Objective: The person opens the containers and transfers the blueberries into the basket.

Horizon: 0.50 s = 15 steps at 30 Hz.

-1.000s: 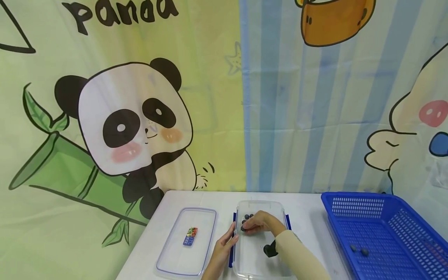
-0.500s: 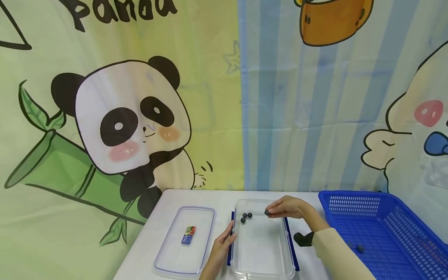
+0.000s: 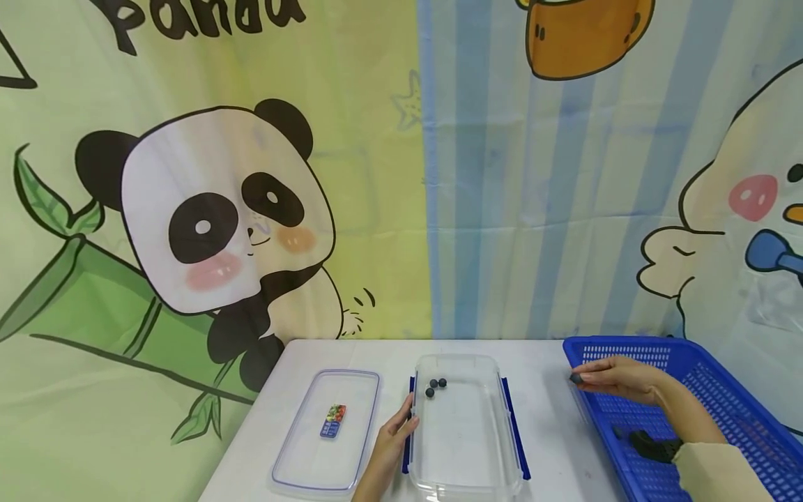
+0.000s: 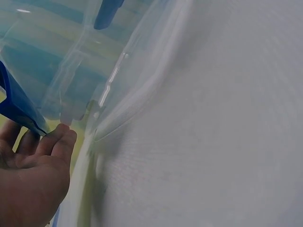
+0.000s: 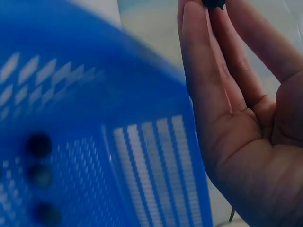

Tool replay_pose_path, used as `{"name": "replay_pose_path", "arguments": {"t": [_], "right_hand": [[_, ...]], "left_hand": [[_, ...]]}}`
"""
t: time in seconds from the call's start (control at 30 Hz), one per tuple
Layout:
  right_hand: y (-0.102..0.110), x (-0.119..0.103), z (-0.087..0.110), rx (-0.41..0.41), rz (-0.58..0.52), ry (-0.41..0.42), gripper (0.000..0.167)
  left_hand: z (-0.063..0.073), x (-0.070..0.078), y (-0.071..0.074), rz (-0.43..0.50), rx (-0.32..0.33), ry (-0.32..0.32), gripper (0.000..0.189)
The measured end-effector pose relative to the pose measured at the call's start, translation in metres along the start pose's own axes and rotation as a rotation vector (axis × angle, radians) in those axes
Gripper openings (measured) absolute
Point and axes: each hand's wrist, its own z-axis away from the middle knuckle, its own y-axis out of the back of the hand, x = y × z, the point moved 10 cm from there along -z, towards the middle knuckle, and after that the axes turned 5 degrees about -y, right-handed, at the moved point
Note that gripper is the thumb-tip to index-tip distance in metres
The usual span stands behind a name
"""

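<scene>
My right hand (image 3: 621, 378) is over the near-left part of the blue basket (image 3: 583, 346), pinching a blueberry (image 3: 575, 378) between thumb and fingertips. In the right wrist view that blueberry (image 5: 215, 4) is cut off by the top edge. My left hand (image 3: 390, 443) rests against the left side of the clear lidless box (image 3: 464, 481), its fingers fairly straight by the blue side latch (image 3: 408, 446). The left wrist view shows the fingertips (image 4: 66, 132) at the box wall, beside the hanging latch (image 4: 21, 106). Three blueberries (image 3: 433, 384) lie together in the box's far-left corner.
A clear lid (image 3: 301, 481) with a colourful label (image 3: 332, 422) lies flat left of the box. Several blueberries (image 5: 39, 145) sit in the perforated basket. A printed cloth (image 3: 370, 209) hangs behind the white table (image 3: 539, 418).
My right hand has lifted a blueberry from among the others in the box and carried it right, to the basket. My left hand stays at the box's side.
</scene>
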Motion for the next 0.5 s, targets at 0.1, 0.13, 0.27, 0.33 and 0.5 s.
{"name": "replay_pose_path", "arguments": {"t": [0.1,0.13,0.27,0.33,0.5], "right_hand": [[0.014,0.011,0.021,-0.062,-0.089,-0.002,0.03],[0.019,0.014,0.028,-0.077,-0.122,-0.004,0.032],[0.039,0.033,0.049,-0.115,-0.191,-0.028,0.037],[0.047,0.044,0.057,-0.137,-0.202,-0.039,0.038],[0.06,0.07,0.066,-0.19,-0.211,-0.077,0.039]], "left_hand": [[0.0,0.001,-0.001,0.001,-0.002,-0.004,0.055],[0.001,0.002,-0.001,-0.005,-0.002,-0.008,0.055],[0.0,0.0,0.0,-0.004,0.004,-0.004,0.055],[-0.001,-0.001,0.001,0.004,0.004,0.0,0.055],[-0.001,-0.002,0.001,0.015,0.003,0.003,0.056]]}}
